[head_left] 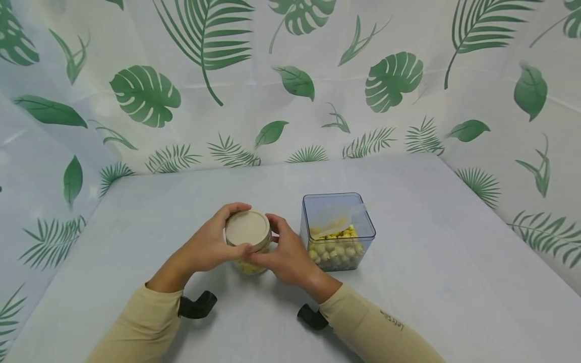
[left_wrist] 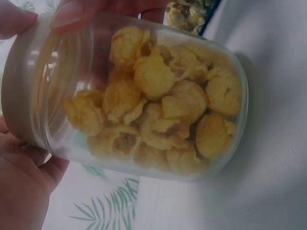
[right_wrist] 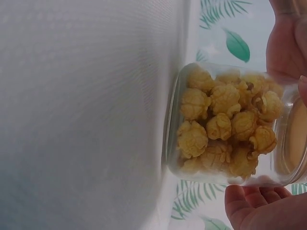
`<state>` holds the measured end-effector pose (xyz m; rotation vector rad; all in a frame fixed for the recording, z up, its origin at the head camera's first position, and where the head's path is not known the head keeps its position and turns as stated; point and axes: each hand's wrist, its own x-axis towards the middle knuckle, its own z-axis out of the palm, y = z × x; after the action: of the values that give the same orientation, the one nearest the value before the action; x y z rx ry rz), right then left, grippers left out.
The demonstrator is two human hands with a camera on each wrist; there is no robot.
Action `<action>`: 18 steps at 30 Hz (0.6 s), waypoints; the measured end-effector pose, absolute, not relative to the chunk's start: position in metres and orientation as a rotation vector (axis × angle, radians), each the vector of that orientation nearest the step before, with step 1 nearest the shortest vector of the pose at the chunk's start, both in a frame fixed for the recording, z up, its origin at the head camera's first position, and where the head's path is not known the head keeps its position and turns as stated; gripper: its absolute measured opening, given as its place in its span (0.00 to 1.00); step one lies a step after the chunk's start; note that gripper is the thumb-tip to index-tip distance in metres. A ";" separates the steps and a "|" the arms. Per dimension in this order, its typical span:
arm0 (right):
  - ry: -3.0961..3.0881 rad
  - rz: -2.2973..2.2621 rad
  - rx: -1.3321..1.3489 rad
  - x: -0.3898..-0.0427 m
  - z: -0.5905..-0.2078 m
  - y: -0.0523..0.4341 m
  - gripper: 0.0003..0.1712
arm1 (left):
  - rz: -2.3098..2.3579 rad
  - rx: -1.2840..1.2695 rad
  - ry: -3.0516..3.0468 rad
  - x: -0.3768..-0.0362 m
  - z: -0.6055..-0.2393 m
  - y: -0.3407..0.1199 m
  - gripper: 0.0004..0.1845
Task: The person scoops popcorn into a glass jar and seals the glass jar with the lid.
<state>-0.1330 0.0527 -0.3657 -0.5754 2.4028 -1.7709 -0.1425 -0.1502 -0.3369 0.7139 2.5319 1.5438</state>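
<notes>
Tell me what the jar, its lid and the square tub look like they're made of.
Jar: clear plastic most likely, slightly cloudy; the yellow popcorn shows through its wall. Lid: matte beige, opaque, probably plastic, no shine or grain visible. Tub: transparent, faintly blue-tinted hard plastic, glossy with sharp straight edges. Both hands, left and right, grip the jar at the lid.

In the head view both hands covered most of the jar point(head_left: 247, 252) below its lid point(head_left: 247, 228). A blurred pale scoop point(head_left: 338, 218) lay inside the square tub point(head_left: 338, 201) beside the jar. Both wrist views cropped the fingers.
</notes>
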 end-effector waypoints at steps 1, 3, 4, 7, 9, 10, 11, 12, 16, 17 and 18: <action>2.403 -1.770 -0.577 -0.133 -0.366 0.053 0.49 | 1.544 0.695 2.538 -0.142 -0.337 -0.150 0.43; 2.406 -1.767 -0.571 -0.133 -0.366 0.053 0.50 | 1.545 0.629 2.568 -0.140 -0.338 -0.147 0.48; 2.410 -1.763 -0.566 -0.133 -0.366 0.053 0.50 | 1.554 0.590 2.585 -0.140 -0.338 -0.146 0.50; 2.416 -1.761 -0.554 -0.134 -0.367 0.053 0.52 | 1.580 0.461 2.648 -0.137 -0.342 -0.140 0.55; 2.415 -1.768 -0.553 -0.134 -0.367 0.053 0.51 | 1.606 0.414 2.667 -0.137 -0.345 -0.137 0.55; 2.413 -1.773 -0.553 -0.134 -0.367 0.053 0.51 | 1.614 0.403 2.670 -0.136 -0.345 -0.136 0.54; 2.409 -1.780 -0.554 -0.134 -0.367 0.053 0.51 | 1.618 0.403 2.675 -0.136 -0.346 -0.136 0.52; 2.404 -1.783 -0.553 -0.134 -0.367 0.053 0.51 | 1.628 0.415 2.668 -0.136 -0.346 -0.136 0.51; 2.394 -1.784 -0.547 -0.133 -0.367 0.053 0.51 | 1.609 0.548 2.641 -0.138 -0.345 -0.142 0.44; 2.394 -1.784 -0.551 -0.134 -0.367 0.053 0.50 | 1.602 0.589 2.627 -0.138 -0.345 -0.144 0.42; 2.396 -1.782 -0.555 -0.134 -0.367 0.053 0.50 | 1.592 0.627 2.612 -0.139 -0.345 -0.146 0.41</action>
<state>-0.1336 0.0527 -0.3669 -0.5550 2.3959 -1.7821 -0.1394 -0.1459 -0.3445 0.6273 2.6121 1.5916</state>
